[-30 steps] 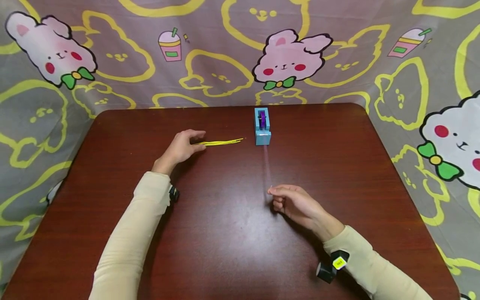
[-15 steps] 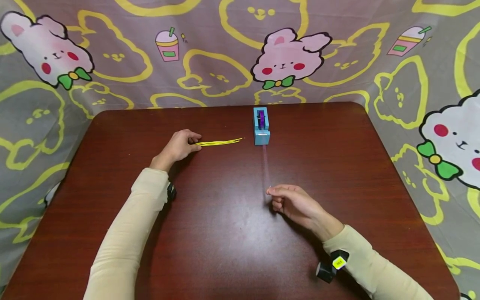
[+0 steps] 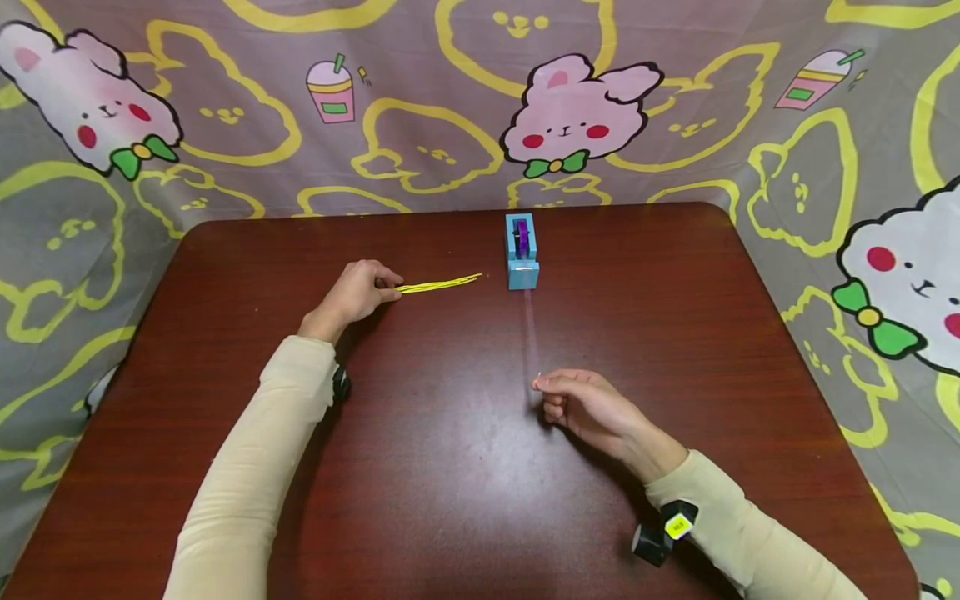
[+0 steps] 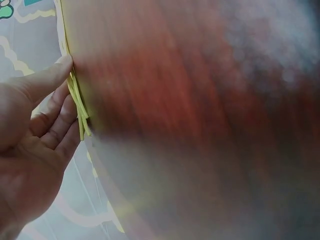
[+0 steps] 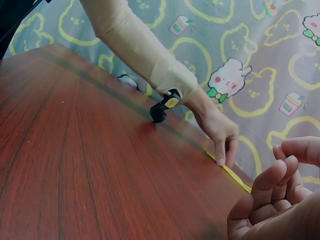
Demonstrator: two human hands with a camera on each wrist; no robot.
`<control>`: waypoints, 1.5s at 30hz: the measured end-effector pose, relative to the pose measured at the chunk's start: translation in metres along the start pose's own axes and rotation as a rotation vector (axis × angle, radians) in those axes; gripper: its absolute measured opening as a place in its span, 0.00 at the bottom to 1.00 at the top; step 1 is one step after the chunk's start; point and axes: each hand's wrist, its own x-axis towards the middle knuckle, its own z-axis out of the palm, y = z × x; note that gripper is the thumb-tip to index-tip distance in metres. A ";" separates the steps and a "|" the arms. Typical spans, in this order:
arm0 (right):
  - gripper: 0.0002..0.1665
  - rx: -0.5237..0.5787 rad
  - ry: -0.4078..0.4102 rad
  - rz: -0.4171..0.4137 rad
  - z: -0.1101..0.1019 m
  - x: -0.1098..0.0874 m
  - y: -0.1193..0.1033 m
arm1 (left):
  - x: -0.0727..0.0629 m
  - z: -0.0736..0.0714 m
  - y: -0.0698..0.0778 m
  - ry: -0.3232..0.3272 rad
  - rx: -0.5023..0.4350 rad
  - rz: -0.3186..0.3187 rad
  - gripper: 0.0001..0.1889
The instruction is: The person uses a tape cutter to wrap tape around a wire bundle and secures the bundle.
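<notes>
My left hand (image 3: 352, 293) pinches one end of a bundle of thin yellow strips (image 3: 439, 285) between thumb and fingers, at the left of the table. In the left wrist view, the strips' short ends (image 4: 80, 107) poke out below the thumb. A light-blue tape dispenser (image 3: 523, 276) with a purple core stands at the table's far side, right of the strips' free ends. From it a length of clear tape (image 3: 532, 329) stretches towards me. My right hand (image 3: 592, 408) pinches the tape's end between thumb and forefinger, the other fingers curled under.
The dark red-brown wooden table (image 3: 450, 500) has rounded far corners. A cartoon-printed cloth (image 3: 435, 50) hangs close behind its far edge and at both sides. Black cameras are strapped to both wrists, the right one (image 3: 651, 543) hanging low over the table.
The left hand has closed its fingers on the strips' end, and their free ends have shifted slightly. My right hand holds the stretched tape in the same place.
</notes>
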 end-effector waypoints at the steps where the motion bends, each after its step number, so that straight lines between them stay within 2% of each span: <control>1: 0.16 0.000 0.003 0.003 0.000 0.000 0.000 | 0.000 0.000 0.000 0.003 0.005 0.008 0.11; 10: 0.15 -0.006 0.015 0.019 -0.001 0.001 0.001 | 0.002 0.000 0.000 0.031 0.089 0.131 0.06; 17: 0.16 -0.001 0.015 0.015 0.000 0.001 0.000 | 0.005 -0.001 0.000 0.012 0.210 0.194 0.06; 21: 0.17 0.002 0.015 0.012 0.000 0.001 0.000 | 0.006 -0.002 0.003 -0.021 0.255 0.170 0.07; 26: 0.18 -0.003 0.012 0.009 -0.001 0.001 0.001 | 0.008 -0.003 0.005 -0.038 0.249 0.136 0.07; 33: 0.18 -0.004 0.015 0.009 0.000 0.002 0.002 | 0.011 -0.002 0.004 -0.044 0.245 0.119 0.07; 41: 0.18 -0.003 0.018 0.015 0.001 0.002 0.002 | 0.014 -0.007 0.009 -0.084 0.275 0.127 0.05; 45: 0.18 -0.003 0.013 0.012 0.001 0.002 0.001 | 0.016 -0.008 0.013 -0.114 0.283 0.105 0.05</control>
